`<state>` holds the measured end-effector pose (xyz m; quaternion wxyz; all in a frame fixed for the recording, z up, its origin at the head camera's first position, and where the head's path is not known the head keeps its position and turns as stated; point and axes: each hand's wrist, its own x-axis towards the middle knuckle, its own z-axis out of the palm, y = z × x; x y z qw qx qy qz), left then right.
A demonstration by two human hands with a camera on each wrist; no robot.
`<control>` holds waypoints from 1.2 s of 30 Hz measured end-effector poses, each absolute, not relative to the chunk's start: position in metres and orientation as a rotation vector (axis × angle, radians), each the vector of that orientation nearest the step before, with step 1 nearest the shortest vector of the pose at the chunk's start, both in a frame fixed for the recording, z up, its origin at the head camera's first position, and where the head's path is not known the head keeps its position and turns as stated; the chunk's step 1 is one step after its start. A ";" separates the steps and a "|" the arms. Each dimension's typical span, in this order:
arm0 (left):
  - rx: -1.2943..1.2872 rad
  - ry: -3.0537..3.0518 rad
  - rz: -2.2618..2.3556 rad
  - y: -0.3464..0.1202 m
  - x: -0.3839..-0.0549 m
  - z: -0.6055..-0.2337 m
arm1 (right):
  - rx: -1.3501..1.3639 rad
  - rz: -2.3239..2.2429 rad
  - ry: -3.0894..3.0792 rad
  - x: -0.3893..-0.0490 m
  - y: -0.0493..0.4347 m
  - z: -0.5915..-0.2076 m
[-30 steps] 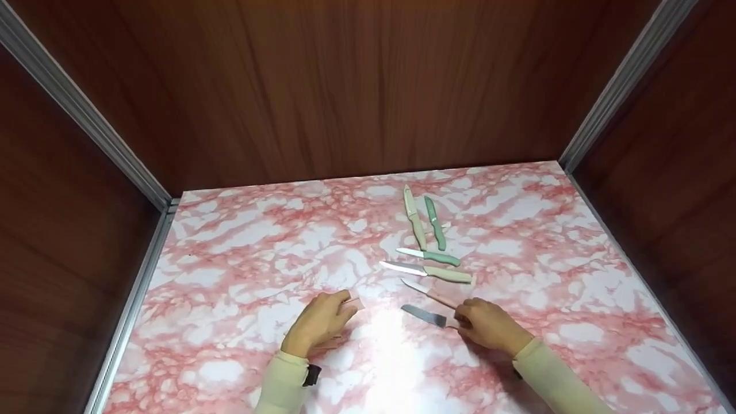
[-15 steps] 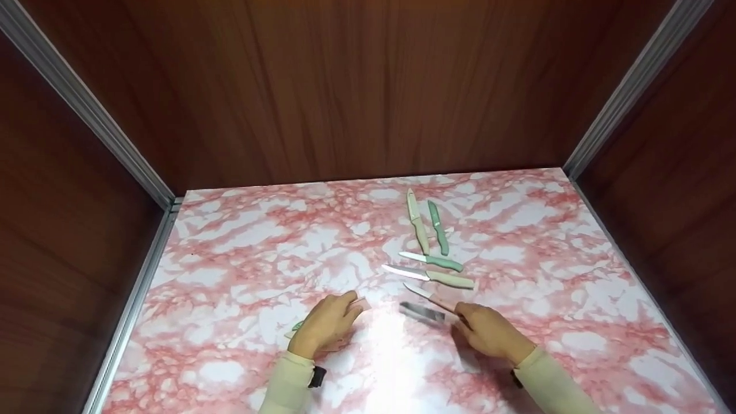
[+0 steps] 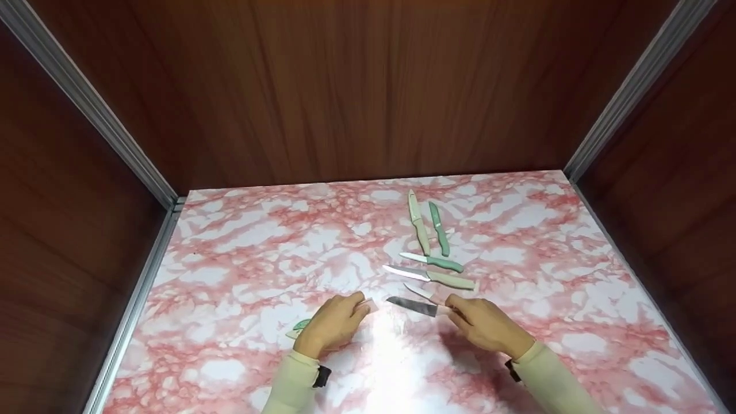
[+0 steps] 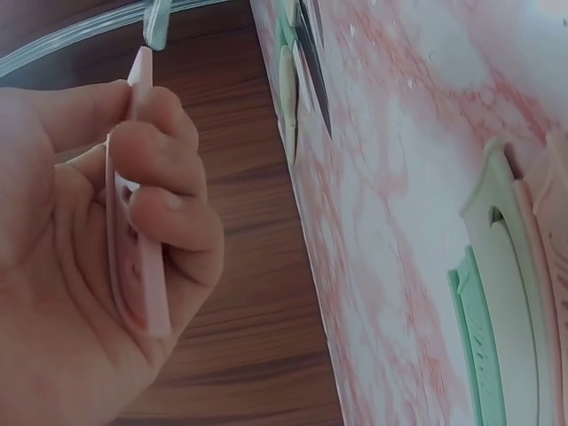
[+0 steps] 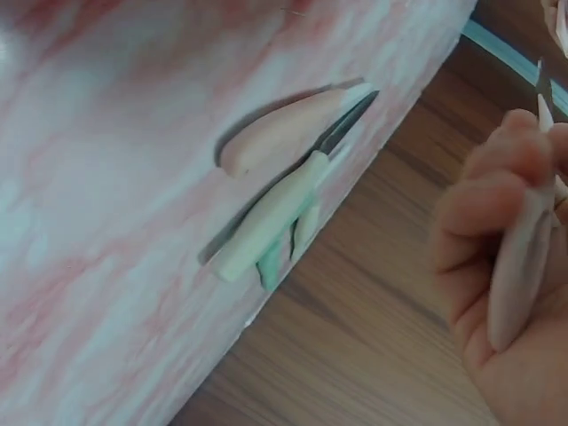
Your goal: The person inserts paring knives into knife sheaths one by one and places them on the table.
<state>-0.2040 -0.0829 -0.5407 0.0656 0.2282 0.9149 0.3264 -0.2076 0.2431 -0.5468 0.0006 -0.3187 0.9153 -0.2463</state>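
Observation:
My left hand (image 3: pixel 335 322) holds a pink blade sheath (image 4: pixel 154 288) between thumb and curled fingers, raised off the table. In my right hand (image 3: pixel 487 323) is a knife, its pale pink handle (image 5: pixel 522 275) gripped and its broad grey blade (image 3: pixel 411 306) pointing left at the sheath. Blade and sheath are apart. A second pink-handled knife (image 3: pixel 418 290) lies on the table just beyond, partly hidden by the right fingers. Beside the left wrist lie several sheaths: a green one (image 4: pixel 479 346), a cream one (image 4: pixel 508 275) and a pink one (image 4: pixel 552 191).
Farther back on the marbled table (image 3: pixel 259 230) lie a cream-handled knife (image 3: pixel 451 280) and a green-handled knife (image 3: pixel 444 263), blades bare. Behind them are a sheathed cream knife (image 3: pixel 419 224) and a sheathed green knife (image 3: pixel 439 230). Wooden panels (image 3: pixel 345 86) enclose the table.
My right hand has shifted left and slightly up with the knife, bringing its blade closer to the sheath. The left hand has edged right, uncovering more of the sheaths beside its wrist.

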 end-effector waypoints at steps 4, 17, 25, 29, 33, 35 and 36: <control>0.698 2.764 0.968 -0.081 -0.203 -0.540 | -1.039 -0.834 2.887 -0.208 0.240 -0.544; 0.751 2.738 1.029 -0.076 -0.203 -0.541 | -1.134 -0.851 2.883 -0.213 0.234 -0.541; 0.726 2.739 1.047 -0.077 -0.202 -0.543 | -1.120 -0.844 2.889 -0.212 0.233 -0.541; 0.706 2.755 1.033 -0.077 -0.202 -0.543 | -1.112 -0.871 2.895 -0.212 0.233 -0.542; 0.720 2.753 1.030 -0.077 -0.202 -0.543 | -1.146 -0.871 2.886 -0.213 0.232 -0.542; 0.726 2.736 1.042 -0.077 -0.202 -0.542 | -1.158 -0.868 2.887 -0.213 0.232 -0.542; 0.725 2.728 1.045 -0.077 -0.202 -0.542 | -1.159 -0.867 2.887 -0.213 0.232 -0.543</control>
